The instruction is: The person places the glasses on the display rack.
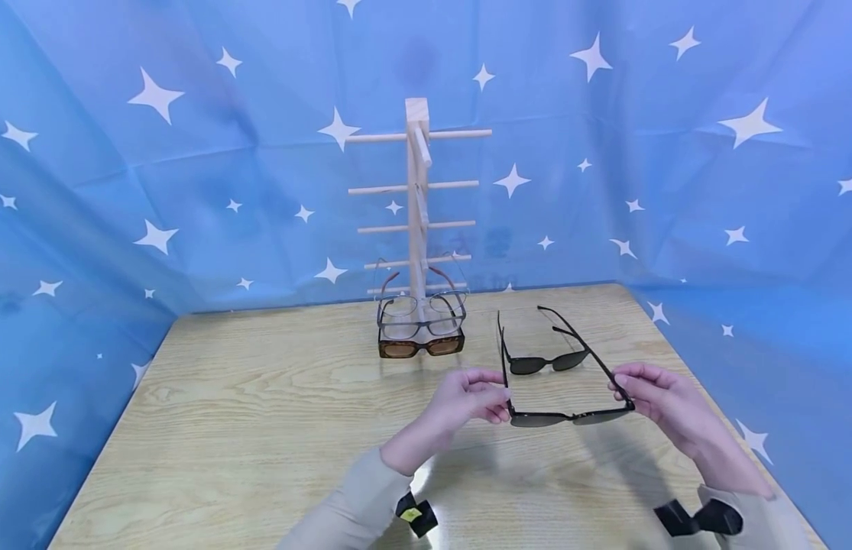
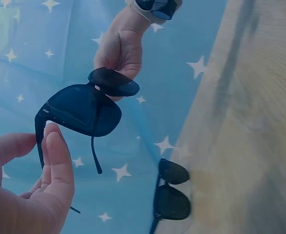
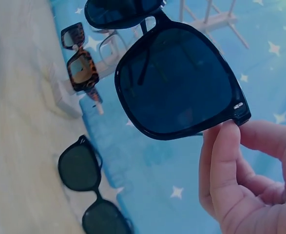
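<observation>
Three pairs of glasses (image 1: 422,347) are hanging on the rack (image 1: 416,229). Left hand (image 1: 467,397) is pinching one temple (image 1: 504,367) of black sunglasses (image 1: 539,419) above the table (image 1: 260,397); right hand (image 1: 662,401), the other. Keeping grips even, off the lenses (image 3: 177,80), is probably serving best.

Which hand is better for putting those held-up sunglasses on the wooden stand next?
Probably the left hand. Both hands hold the black sunglasses, but the left is nearer the wooden stand. The right hand is farther away, with another dark pair on the table between it and the stand.
</observation>
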The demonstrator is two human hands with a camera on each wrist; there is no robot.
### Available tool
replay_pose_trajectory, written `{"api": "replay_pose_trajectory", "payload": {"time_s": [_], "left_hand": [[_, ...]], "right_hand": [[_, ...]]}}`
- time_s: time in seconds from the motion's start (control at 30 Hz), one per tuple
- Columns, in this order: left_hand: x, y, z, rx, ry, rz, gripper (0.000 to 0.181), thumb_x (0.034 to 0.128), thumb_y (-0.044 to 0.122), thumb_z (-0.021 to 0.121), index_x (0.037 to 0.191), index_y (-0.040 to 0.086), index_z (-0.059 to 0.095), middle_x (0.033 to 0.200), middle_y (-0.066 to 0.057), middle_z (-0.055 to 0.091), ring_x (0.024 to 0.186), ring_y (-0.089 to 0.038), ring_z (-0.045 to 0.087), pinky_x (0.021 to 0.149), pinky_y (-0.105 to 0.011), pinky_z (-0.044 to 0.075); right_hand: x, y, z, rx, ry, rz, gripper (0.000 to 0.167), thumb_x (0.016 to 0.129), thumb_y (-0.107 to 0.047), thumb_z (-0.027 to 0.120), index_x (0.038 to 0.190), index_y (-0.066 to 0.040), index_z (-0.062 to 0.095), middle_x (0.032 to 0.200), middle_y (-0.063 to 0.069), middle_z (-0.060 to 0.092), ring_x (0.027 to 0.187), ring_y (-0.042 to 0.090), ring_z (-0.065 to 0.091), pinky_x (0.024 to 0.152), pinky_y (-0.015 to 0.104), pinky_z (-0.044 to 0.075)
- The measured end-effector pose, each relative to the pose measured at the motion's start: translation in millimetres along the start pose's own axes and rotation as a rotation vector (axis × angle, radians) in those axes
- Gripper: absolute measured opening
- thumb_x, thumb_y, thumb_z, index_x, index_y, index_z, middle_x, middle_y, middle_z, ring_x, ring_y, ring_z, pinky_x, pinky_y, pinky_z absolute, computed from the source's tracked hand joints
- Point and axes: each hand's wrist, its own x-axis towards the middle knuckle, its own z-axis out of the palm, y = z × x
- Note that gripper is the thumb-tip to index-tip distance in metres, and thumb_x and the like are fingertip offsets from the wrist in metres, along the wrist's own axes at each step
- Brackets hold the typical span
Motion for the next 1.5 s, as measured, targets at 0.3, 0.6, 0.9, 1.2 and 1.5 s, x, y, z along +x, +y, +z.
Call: {"api": "replay_pose_trajectory", "payload": {"time_s": [0.3,0.6,0.9,1.2,1.5], "left_hand": [[-1.1,25.8,-4.2,-0.028,0.024,0.035,0.031,0.0870,0.002,0.062,0.116,-0.010,0.056,0.071,-0.002,0.065,0.058,-0.010,0.062,0.060,-0.022,0.054],[-7.6,53.8,-9.9,-0.083,0.045,0.098,0.032,0.0873,-0.002,0.060,0.117,-0.013,0.055,0.069,0.001,0.065,0.057,-0.009,0.062,0.057,-0.021,0.053],[-15.0,79.8,-20.1,-0.099,0.078,0.156,0.032,0.0885,-0.002,0.058,0.117,-0.015,0.054,0.070,0.001,0.066,0.056,-0.010,0.062,0.057,-0.022,0.053],[-23.7,103.0,-34.9,-0.145,0.140,0.227,0.027,0.0879,-0.004,0.057,0.114,-0.012,0.057,0.070,0.001,0.066,0.054,-0.010,0.059,0.055,-0.020,0.051],[-34.0,120.6,-54.7,-0.173,0.191,0.317,0.018,0.0876,-0.003,0.057,0.102,0.001,0.066,0.071,0.000,0.065,0.055,-0.011,0.056,0.058,-0.022,0.051]], "right_hand": [[15.1,-22.7,11.1,0.022,-0.022,-0.043,0.031,0.095,0.009,0.042,0.101,-0.007,0.067,0.092,0.002,0.067,0.083,0.010,0.065,0.073,0.020,0.054],[33.0,-46.2,26.6,0.063,-0.031,-0.073,0.029,0.094,0.011,0.042,0.098,-0.004,0.067,0.091,0.004,0.068,0.082,0.012,0.066,0.073,0.020,0.054],[53.9,-66.5,44.7,0.070,-0.054,-0.099,0.028,0.094,0.010,0.044,0.095,-0.004,0.068,0.088,0.004,0.069,0.081,0.012,0.066,0.072,0.021,0.054],[79.6,-83.0,69.4,0.052,-0.074,-0.088,0.022,0.094,0.007,0.048,0.093,-0.003,0.067,0.086,0.004,0.067,0.078,0.013,0.065,0.071,0.021,0.053],[106.8,-94.0,98.4,0.072,-0.081,-0.073,0.016,0.093,0.003,0.053,0.090,-0.004,0.066,0.084,0.005,0.066,0.078,0.013,0.064,0.072,0.022,0.053]]}}
